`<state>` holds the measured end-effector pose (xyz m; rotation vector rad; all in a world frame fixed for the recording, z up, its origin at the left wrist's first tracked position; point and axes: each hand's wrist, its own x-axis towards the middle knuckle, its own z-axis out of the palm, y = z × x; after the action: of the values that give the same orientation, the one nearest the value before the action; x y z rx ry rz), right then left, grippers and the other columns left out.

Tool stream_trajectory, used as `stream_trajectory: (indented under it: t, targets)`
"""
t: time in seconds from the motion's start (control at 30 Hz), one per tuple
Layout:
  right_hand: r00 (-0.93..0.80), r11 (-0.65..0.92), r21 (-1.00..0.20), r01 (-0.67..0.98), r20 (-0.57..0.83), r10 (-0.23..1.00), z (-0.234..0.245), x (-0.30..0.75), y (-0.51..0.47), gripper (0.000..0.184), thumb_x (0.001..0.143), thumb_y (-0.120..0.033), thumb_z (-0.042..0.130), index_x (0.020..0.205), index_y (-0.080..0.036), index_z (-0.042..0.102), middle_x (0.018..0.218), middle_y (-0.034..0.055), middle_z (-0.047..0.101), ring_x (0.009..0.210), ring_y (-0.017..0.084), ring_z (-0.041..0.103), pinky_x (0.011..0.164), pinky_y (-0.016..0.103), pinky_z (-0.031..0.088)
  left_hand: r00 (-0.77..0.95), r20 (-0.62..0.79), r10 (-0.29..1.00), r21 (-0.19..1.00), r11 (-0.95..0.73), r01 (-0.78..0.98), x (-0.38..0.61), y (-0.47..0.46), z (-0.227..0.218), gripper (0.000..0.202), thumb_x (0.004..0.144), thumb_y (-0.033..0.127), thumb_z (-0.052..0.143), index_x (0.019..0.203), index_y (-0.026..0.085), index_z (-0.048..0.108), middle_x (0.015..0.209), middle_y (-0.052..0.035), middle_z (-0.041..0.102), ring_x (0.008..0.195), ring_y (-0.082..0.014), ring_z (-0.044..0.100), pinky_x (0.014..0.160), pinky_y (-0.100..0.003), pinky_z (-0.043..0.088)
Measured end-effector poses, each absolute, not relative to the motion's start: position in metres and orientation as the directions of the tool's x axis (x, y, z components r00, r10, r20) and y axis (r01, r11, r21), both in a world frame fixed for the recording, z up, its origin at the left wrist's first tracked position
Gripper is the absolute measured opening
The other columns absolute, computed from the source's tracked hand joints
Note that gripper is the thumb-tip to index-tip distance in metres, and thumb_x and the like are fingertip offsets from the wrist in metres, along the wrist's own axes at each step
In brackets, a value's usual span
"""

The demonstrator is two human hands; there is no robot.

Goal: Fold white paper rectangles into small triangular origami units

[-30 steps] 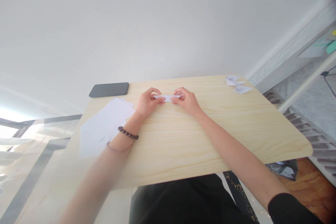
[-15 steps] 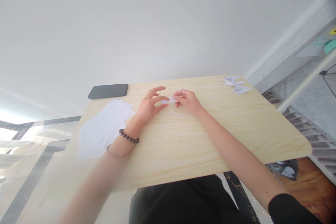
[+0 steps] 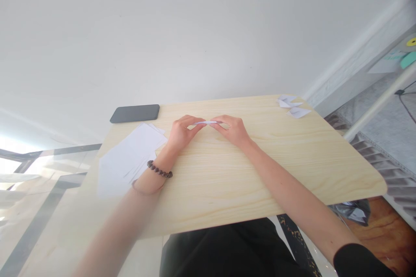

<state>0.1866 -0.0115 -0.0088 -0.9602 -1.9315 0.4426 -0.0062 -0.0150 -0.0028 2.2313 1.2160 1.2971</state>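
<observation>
A narrow folded strip of white paper (image 3: pixel 208 122) is held just above the light wooden table (image 3: pixel 247 181) near its far middle. My left hand (image 3: pixel 183 131), with a dark bead bracelet on the wrist, pinches the strip's left end. My right hand (image 3: pixel 232 129) pinches its right end. Both hands have their fingers curled in, and the strip shows edge-on between the fingertips.
A loose stack of white paper sheets (image 3: pixel 130 158) lies at the table's left. A dark phone (image 3: pixel 135 113) rests flat at the far left corner. Several small folded paper pieces (image 3: pixel 292 104) sit at the far right corner. A white wall stands behind the table.
Half a second ago my left hand had its fingers spread and off the strip; now it pinches the left end again. The strip has turned edge-on between both hands.
</observation>
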Motion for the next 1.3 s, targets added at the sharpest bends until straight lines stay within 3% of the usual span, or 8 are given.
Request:
stream_trajectory:
  t: [0.2,0.57,0.93,1.17,1.3]
  targets:
    - [-0.34,0.69,-0.533,0.49,0.613,0.714,-0.0094,0.187,-0.0114,0.02,0.082,-0.033,0.052,0.09,-0.022,0.066,0.09,0.0013,0.069,0.082,0.014,0.062,0.076,0.025,0.047,0.278,0.545,0.791,0.619,-0.604,0.502,-0.0047,-0.0174,-0.0018,0.019,0.078,0.034,0.059,0.089,0.021,0.068,0.088,-0.0021,0.069,0.08,-0.0135,0.062,0.075,-0.025,0.048]
    - [-0.386,0.636,-0.551,0.54,0.509,0.769,-0.007,0.1869,-0.0163,0.024,0.083,-0.035,0.048,0.094,-0.024,0.067,0.094,0.0023,0.069,0.088,0.017,0.062,0.082,0.029,0.045,0.372,0.534,0.759,0.594,-0.65,0.473,-0.0043,-0.0203,0.0019,0.022,0.081,0.033,0.053,0.09,0.019,0.068,0.09,-0.0047,0.068,0.083,-0.0154,0.062,0.075,-0.026,0.048]
    - [-0.414,0.64,-0.498,0.585,0.495,0.764,-0.0104,0.1858,-0.013,0.03,0.087,-0.038,0.042,0.091,-0.024,0.068,0.091,0.0018,0.069,0.085,0.017,0.062,0.078,0.028,0.043,0.368,0.585,0.722,0.488,-0.676,0.552,-0.0033,-0.0169,0.0002,0.019,0.082,0.032,0.054,0.08,0.019,0.068,0.077,-0.0033,0.069,0.074,-0.015,0.06,0.076,-0.028,0.045]
    - [-0.372,0.581,-0.587,0.564,0.447,0.813,-0.0117,0.1874,-0.011,0.029,0.084,-0.041,0.046,0.084,-0.025,0.069,0.088,-0.0002,0.07,0.078,0.016,0.063,0.069,0.025,0.044,0.306,0.444,0.842,0.622,-0.535,0.572,-0.0068,-0.0171,-0.0004,0.024,0.081,0.039,0.053,0.085,0.023,0.069,0.087,-0.0004,0.07,0.079,-0.016,0.064,0.074,-0.025,0.046]
    - [-0.363,0.552,-0.652,0.52,0.417,0.833,-0.011,0.1892,-0.0103,0.029,0.083,-0.042,0.047,0.081,-0.024,0.069,0.082,-0.0002,0.07,0.073,0.015,0.063,0.064,0.024,0.045,0.312,0.382,0.87,0.637,-0.493,0.593,-0.0064,-0.0184,0.0003,0.025,0.084,0.038,0.048,0.088,0.023,0.068,0.088,0.001,0.07,0.076,-0.0148,0.064,0.072,-0.024,0.046]
